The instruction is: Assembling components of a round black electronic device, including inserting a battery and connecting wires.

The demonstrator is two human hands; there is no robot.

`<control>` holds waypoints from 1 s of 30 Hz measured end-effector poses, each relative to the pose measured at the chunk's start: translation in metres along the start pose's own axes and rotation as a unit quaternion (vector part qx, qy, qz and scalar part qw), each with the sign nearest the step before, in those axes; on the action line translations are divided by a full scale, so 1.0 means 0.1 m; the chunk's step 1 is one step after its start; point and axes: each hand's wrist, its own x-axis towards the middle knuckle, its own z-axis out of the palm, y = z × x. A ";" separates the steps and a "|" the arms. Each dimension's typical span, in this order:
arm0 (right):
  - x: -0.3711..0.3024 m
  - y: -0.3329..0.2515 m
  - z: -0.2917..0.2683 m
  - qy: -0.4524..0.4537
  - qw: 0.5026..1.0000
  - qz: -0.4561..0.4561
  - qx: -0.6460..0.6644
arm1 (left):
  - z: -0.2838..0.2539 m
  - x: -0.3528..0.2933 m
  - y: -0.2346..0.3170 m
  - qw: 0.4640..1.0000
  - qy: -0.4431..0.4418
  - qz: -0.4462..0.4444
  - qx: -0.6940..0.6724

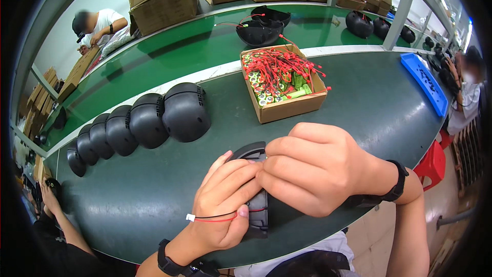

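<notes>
At the table's near edge a curved black plastic housing [260,220] lies under both my hands. My left hand [220,205] is closed on it, fingers pressed along its upper part and thumb bent near its lower part. A red and black wire pair with a white connector [190,217] runs out of the housing and over the back of that hand. Fingers bunched in a pinch, my right hand [318,169] meets the left fingertips over the housing. Whatever it pinches is hidden behind the fingers.
Beyond my hands stands a cardboard box [289,112] of green battery packs with red wires. Several black domed shells [187,113] line the left. A blue tray [425,84] holds small dark parts at right. Across the green conveyor [179,54] sits an opened shell [259,31]. Other people work nearby.
</notes>
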 end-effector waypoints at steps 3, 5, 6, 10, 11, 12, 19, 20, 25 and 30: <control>-0.02 0.01 0.16 0.161 0.984 0.035 0.072 | -0.01 0.02 -0.01 1.000 -0.018 0.007 0.001; -0.08 0.03 0.14 0.091 0.975 0.041 0.198 | 0.02 0.01 -0.05 1.000 -0.014 0.003 -0.012; -0.08 0.05 0.09 0.090 0.975 0.045 0.198 | 0.04 0.00 -0.07 1.000 -0.007 -0.001 -0.022; -0.19 0.30 0.10 0.051 0.873 0.236 0.423 | 0.01 0.01 0.05 0.998 0.003 -0.053 -0.021; -0.31 0.35 0.25 0.059 0.865 0.241 0.437 | 0.02 0.01 0.06 0.999 0.001 -0.049 -0.023; -0.39 0.33 0.34 0.044 0.821 0.263 0.505 | 0.03 0.02 0.06 0.999 0.003 -0.042 -0.009; -0.44 0.18 0.54 0.044 0.667 0.333 0.665 | 0.04 -0.03 0.04 0.995 0.040 -0.084 0.045; -0.42 0.17 0.51 0.043 0.655 0.341 0.672 | 0.04 -0.03 0.05 0.995 0.039 -0.085 0.045; -0.47 0.18 0.53 0.069 0.623 0.332 0.705 | 0.04 -0.04 0.02 0.998 0.029 -0.061 0.017; -0.46 0.25 0.49 0.027 0.633 0.349 0.690 | 0.07 -0.01 0.03 0.996 0.047 -0.070 -0.009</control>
